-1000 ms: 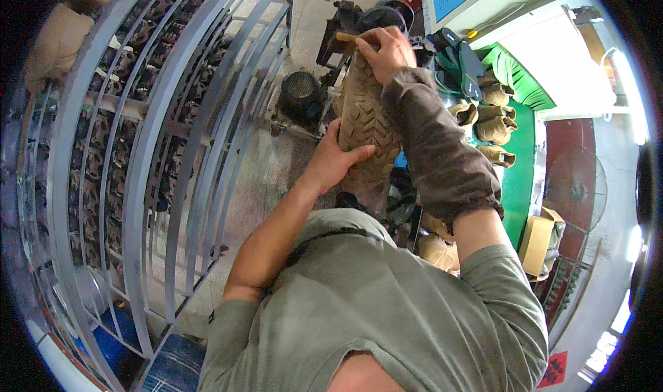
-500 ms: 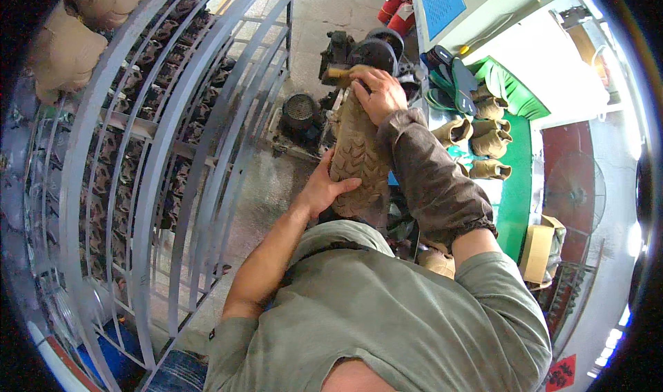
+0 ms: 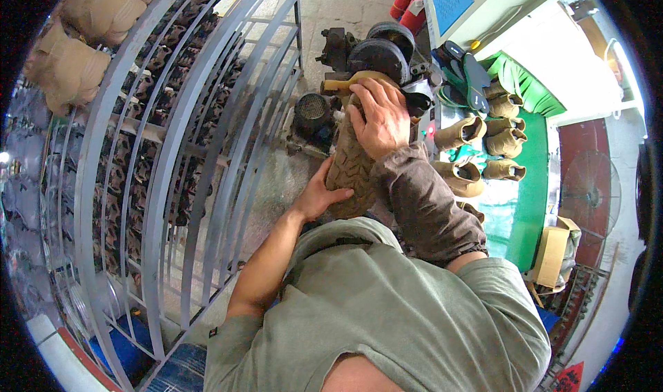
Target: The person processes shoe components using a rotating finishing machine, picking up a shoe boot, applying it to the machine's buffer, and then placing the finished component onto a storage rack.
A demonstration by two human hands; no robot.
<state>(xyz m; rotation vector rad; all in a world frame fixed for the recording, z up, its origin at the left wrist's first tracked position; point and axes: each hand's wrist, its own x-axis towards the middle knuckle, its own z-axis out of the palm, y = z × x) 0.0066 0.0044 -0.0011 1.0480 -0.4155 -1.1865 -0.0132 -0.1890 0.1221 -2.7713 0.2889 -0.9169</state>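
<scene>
A tan boot or shoe (image 3: 353,174) is held in front of me with its lugged sole facing up. My left hand (image 3: 324,194) grips its near end from the left, thumb on the tread. Over the far end lies my right hand (image 3: 380,116), in a brown sleeve cover. Its fingers bend over a yellowish bar-shaped piece (image 3: 337,86) that sticks out to the left; I cannot make out its kind. Just beyond stands a machine with dark round wheels (image 3: 378,59) and a motor with a grille (image 3: 312,109). Much of the upper is hidden under the sole.
A grey metal rack (image 3: 160,140) with rows of patterned footwear stands at my left, tan footwear (image 3: 103,8) on top. On the green-topped bench (image 3: 530,185) at right are several tan shoes (image 3: 505,143) and dark insoles (image 3: 475,81). Red extinguishers (image 3: 409,8) stand beyond.
My right hand has come nearer, more of its back showing, its thumb now on the sole. The boot sits slightly closer to me. My left hand keeps its grip.
</scene>
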